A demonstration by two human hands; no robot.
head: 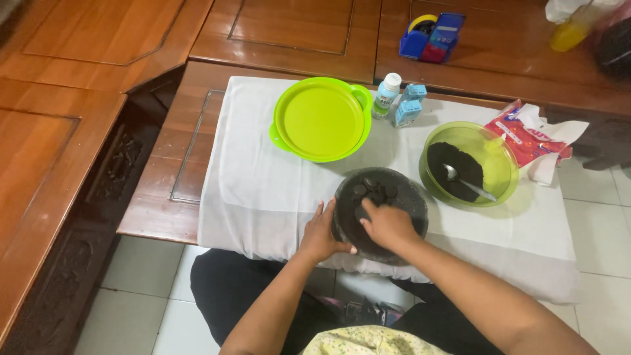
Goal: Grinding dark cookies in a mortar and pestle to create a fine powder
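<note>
Dark round dish of black cookies, on white cloth at near table edge: left hand clasps its rim; right hand presses cookies, fingers closed. Green bowl just beside.

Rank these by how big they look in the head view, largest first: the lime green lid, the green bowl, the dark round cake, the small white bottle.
1. Lime green lid
2-3. Green bowl and dark round cake: too alike to rank, and the cake lies nearer the camera, partly under the hands
4. Small white bottle
</note>
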